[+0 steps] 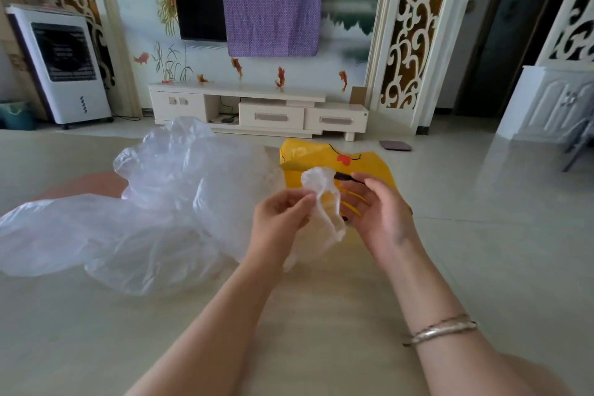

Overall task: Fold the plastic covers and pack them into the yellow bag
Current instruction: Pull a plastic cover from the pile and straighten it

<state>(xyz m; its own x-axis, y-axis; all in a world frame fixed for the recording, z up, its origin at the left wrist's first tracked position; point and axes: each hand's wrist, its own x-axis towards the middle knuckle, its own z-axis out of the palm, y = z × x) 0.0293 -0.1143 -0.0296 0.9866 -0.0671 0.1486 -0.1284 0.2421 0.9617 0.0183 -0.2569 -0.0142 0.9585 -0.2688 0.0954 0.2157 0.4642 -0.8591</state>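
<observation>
L hand point(279, 213) pinches small crumpled plastic cover point(323, 199) above yellow bag point(369, 164) on floor, R hand point(379, 209) loose/open beside it w/ nothing gripped, risk: slick film springs open or slips since only 1 pinch holds it, big covers point(154, 202) lie unfolded

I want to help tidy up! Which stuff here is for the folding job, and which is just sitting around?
For the job:
small plastic cover, pinched by the left hand, right hand beside it
loose plastic covers on the floor
yellow bag

Just sitting around:
air cooler
TV cabinet
purple cloth
</observation>
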